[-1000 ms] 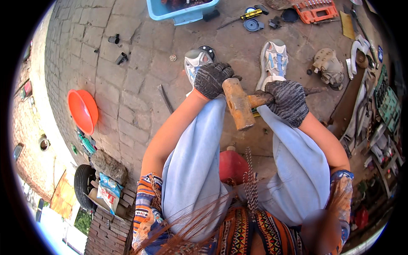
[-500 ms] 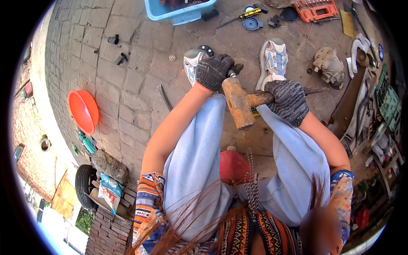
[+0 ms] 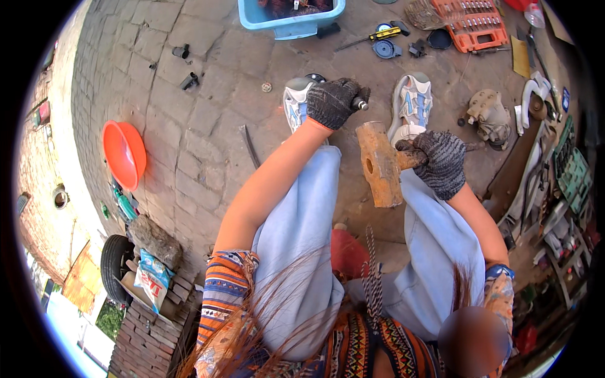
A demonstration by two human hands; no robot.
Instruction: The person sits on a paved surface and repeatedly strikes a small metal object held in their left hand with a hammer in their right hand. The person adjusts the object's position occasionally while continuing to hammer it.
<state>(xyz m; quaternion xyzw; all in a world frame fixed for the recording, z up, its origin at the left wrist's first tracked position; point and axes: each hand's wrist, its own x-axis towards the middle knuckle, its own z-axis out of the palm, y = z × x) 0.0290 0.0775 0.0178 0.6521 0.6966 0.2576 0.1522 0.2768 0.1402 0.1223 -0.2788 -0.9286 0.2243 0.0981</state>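
Note:
Dark grey knitted gloves cover both my hands. My left hand (image 3: 329,104), above my left shoe (image 3: 295,104), is closed round a short dark rod-like tool (image 3: 361,103) whose shiny metal end points right; most of it is hidden in the fist. In my right hand (image 3: 440,165) is a hammer (image 3: 379,165) with a heavy, rusty, blocky head. I grip its handle close behind the head, over my right knee. A gap separates the hammer head from the metal end of the tool.
A blue tub (image 3: 293,26) stands ahead, with an orange socket case (image 3: 477,33) and a yellow-and-black screwdriver (image 3: 378,34) to its right. A rusty metal part (image 3: 489,116) lies right of my shoes. An orange basin (image 3: 124,154) and a curved metal strip (image 3: 250,146) are at left.
The hammer has moved right and slightly nearer me, away from the tool's metal end. My left hand keeps its grip, and its tool shows more of the metal end. The whole view has shifted slightly.

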